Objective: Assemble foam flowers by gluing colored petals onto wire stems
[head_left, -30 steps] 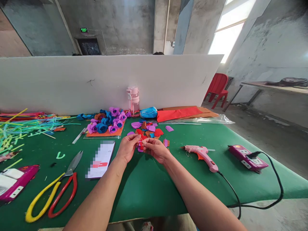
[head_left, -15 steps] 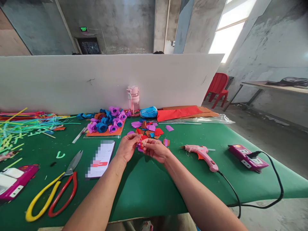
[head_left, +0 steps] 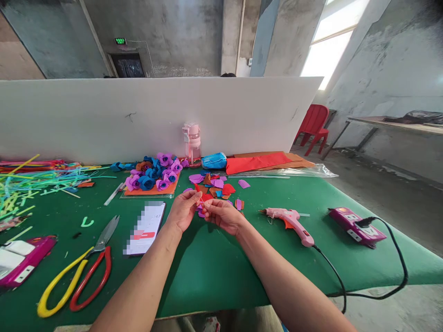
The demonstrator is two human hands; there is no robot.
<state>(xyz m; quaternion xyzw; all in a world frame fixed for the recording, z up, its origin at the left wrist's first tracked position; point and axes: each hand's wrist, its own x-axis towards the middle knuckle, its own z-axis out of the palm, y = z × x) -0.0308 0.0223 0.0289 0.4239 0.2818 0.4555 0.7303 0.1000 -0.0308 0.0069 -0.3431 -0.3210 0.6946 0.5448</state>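
Now pinching slim red papery piece [head_left: 197,187] with fingertips of left hand [head_left: 185,210] and right hand [head_left: 224,215], over green worktop [head_left: 214,269], beside loose purple, red, brown petal-shaped pieces [head_left: 218,183].

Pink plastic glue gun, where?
Head view, right of centre: the glue gun lies on the green table, between the right hand and the black-corded magenta power strip.

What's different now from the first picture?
The red piece at the fingertips seems to have shifted slightly left, and the phone's number went from 46 to 47. The left hand, right hand, scissors and glue gun stayed about where they were.
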